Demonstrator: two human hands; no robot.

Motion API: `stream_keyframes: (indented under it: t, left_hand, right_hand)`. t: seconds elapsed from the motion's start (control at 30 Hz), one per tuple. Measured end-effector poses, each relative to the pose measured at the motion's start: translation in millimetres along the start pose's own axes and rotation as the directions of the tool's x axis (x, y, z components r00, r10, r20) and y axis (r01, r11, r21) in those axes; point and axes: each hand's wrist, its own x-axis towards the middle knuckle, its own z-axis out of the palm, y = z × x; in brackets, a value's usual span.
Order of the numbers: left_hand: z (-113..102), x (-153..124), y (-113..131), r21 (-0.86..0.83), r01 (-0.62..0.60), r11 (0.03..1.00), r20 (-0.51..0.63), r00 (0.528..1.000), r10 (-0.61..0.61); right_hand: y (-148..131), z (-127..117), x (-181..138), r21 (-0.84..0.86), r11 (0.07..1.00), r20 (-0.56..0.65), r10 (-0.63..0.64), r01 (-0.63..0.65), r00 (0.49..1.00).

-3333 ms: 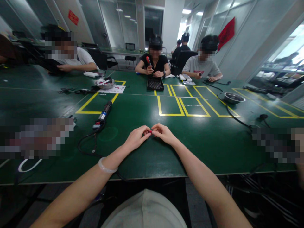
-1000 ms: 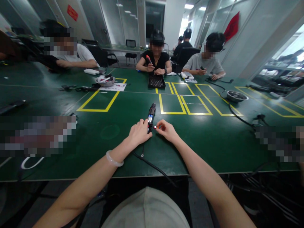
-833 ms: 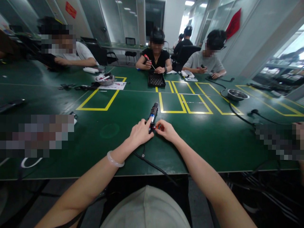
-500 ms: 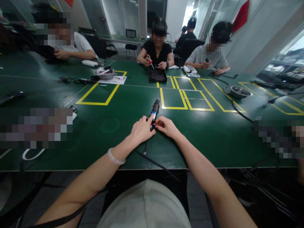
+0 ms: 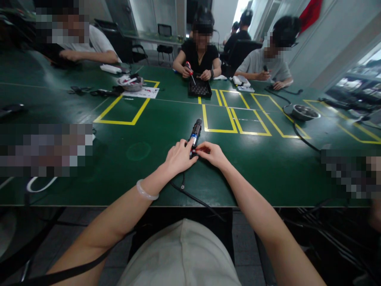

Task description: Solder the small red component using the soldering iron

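A black cylindrical device (image 5: pixel 197 126) with a blue and silver label lies on the green table, its narrower end pointing away from me. My left hand (image 5: pixel 179 156) is closed around its near part, with the index finger along the label. From the other side, my right hand (image 5: pixel 212 154) pinches a small red piece at the near end; the fingers mostly hide it, and I cannot make out its exact kind. Below my hands, a black cable (image 5: pixel 198 201) runs over the table edge. A thin lead with a small round end (image 5: pixel 182 186) lies beside it.
Across the table, a person holds a red screwdriver (image 5: pixel 189 68) over a black tray (image 5: pixel 199 94). A metal bowl (image 5: pixel 305 116) stands right, beside a long black cable (image 5: pixel 300 133). Yellow tape outlines (image 5: pixel 222 131) mark the tabletop. A filled basket (image 5: pixel 131 85) sits back left.
My view has shifted slightly, so the scene sits a little higher. Both hands stay at the device's near end; the right fingertips have moved slightly against it.
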Motion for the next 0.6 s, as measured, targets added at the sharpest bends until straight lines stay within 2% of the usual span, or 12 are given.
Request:
stream_keyframes:
  t: [0.17, 0.3, 0.6]
  left_hand:
    - [-2, 5, 3, 0.019, 0.025, 1.000, 0.007, 1.000, -0.025]
    - [-3, 11, 5, 0.058, 0.035, 0.998, 0.007, 0.999, -0.035]
    - [-10, 15, -9, 0.065, 0.013, 0.998, 0.068, 0.998, -0.017]
  right_hand:
    - [-1, -1, -1, 0.111, 0.991, -0.066, 0.087, -0.079, 0.994]
    - [-2, -2, -1, 0.168, 0.981, -0.067, 0.114, -0.101, 0.991]
    - [1, 0, 0, 0.009, 0.999, -0.049, 0.039, -0.038, 0.998]
